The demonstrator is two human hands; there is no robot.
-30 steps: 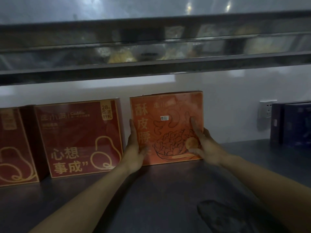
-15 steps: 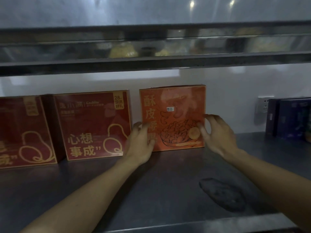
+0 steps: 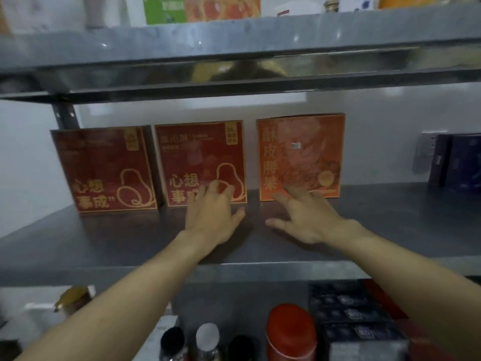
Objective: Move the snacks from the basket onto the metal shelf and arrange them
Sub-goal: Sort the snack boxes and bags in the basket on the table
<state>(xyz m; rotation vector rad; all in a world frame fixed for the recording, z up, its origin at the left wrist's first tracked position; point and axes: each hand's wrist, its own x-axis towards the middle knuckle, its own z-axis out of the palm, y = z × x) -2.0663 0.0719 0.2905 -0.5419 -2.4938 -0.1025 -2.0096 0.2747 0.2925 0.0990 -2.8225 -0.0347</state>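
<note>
- On my feed the orange box (image 3: 299,157) stands upright at the back of the metal shelf (image 3: 390,217), face toward the camera. Its print is smeared, and I can read only the large characters down its left side.
- The right hand (image 3: 304,220) is in front of the orange box, grip wide open, fingers spread and holding nothing. Its fingertips overlap the box's bottom edge, and I cannot tell whether they touch it.
- The left hand (image 3: 210,214) is in front and just left of the orange box, grip equally open and empty. Its fingers hide the lower right part of the middle red box (image 3: 200,157); contact is unclear.
- That red box stands just left of the orange box with a narrow gap between them. A second red box (image 3: 106,170) stands further left, just beside it.
- Well to the right of the orange box, dark blue boxes (image 3: 460,162) are cut off by the frame edge. A wall socket (image 3: 425,149) is partly hidden behind them.
- Above the orange box, the upper shelf (image 3: 234,43) carries packages cropped by the top of the picture, and I cannot make out what they are.
- Below the orange box, under the shelf's front lip, I see a red canister (image 3: 291,332), bottle caps (image 3: 207,334) and a stack of dark boxes (image 3: 354,316). All are blurred, and the right forearm covers part of the stack.
</note>
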